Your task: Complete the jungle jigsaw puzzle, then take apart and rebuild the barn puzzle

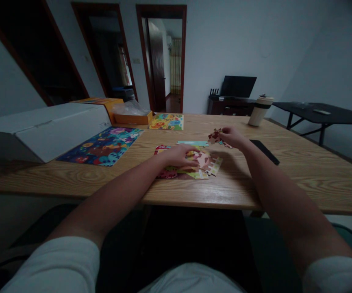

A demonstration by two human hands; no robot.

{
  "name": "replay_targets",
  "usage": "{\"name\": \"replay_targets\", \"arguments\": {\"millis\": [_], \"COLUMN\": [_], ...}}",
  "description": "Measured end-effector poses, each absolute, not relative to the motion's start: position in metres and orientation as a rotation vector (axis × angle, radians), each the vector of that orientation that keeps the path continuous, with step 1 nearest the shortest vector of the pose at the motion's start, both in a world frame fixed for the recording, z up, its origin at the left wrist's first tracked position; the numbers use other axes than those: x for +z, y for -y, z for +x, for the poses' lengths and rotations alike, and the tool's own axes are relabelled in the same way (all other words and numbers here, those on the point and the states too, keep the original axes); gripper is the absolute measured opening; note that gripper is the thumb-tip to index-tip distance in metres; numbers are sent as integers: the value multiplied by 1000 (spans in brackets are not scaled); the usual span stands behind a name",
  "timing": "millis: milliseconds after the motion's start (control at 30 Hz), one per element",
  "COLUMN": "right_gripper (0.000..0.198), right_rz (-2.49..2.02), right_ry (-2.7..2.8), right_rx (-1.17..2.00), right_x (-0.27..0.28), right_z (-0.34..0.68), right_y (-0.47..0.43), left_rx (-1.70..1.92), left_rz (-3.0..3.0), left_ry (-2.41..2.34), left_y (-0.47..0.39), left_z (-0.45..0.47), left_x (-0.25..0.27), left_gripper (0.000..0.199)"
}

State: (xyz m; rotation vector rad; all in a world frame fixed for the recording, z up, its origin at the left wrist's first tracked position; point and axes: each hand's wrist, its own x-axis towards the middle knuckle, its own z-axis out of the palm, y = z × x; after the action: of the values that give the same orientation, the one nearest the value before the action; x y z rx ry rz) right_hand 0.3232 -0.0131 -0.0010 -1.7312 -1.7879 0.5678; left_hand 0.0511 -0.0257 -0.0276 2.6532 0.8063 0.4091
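Note:
A partly assembled jigsaw puzzle point(194, 176), with red, green and pink areas, lies on the wooden table in front of me. My left hand point(180, 156) rests on it, fingers apart, covering part of the picture. A tilted section with a pale fence pattern point(215, 166) sits at the puzzle's right edge. Raised above the table to the right, my right hand point(230, 136) pinches a brown and pink cluster of puzzle pieces point(215, 136). Beneath that hand, a few loose pieces point(227, 145) lie on the tabletop, partly hidden.
Left of the puzzle lies a dark blue illustrated puzzle point(103, 144) beside a long white box point(63, 126). Farther back are an orange box point(133, 118) holding clear plastic and a yellow puzzle point(166, 121). A black flat object point(264, 151) and a cream tumbler point(258, 112) stand rightward.

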Motion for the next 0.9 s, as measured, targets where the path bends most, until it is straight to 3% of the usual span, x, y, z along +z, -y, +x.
{"name": "replay_targets", "arguments": {"millis": [167,267,433,700,900], "right_gripper": [50,35,28,33,29], "right_rz": [-1978,-1882,-1908,-1904,-1920], "right_ry": [1783,1906,1983,1785,1861], "right_rx": [274,530,919,1140,1117], "right_x": [-9,-8,-6,5,6], "right_z": [342,331,303,291,288], "right_y": [3,6,19,36,38], "left_rx": [260,235,296,300,275], "left_rz": [2819,2836,2886,2950,2948], "left_ry": [-596,-607,-674,-703,-724], "left_y": [32,31,30,26,28], "left_z": [55,55,54,54,54], "left_x": [-26,-26,-26,-31,-29], "left_gripper": [40,33,25,27,28]}}
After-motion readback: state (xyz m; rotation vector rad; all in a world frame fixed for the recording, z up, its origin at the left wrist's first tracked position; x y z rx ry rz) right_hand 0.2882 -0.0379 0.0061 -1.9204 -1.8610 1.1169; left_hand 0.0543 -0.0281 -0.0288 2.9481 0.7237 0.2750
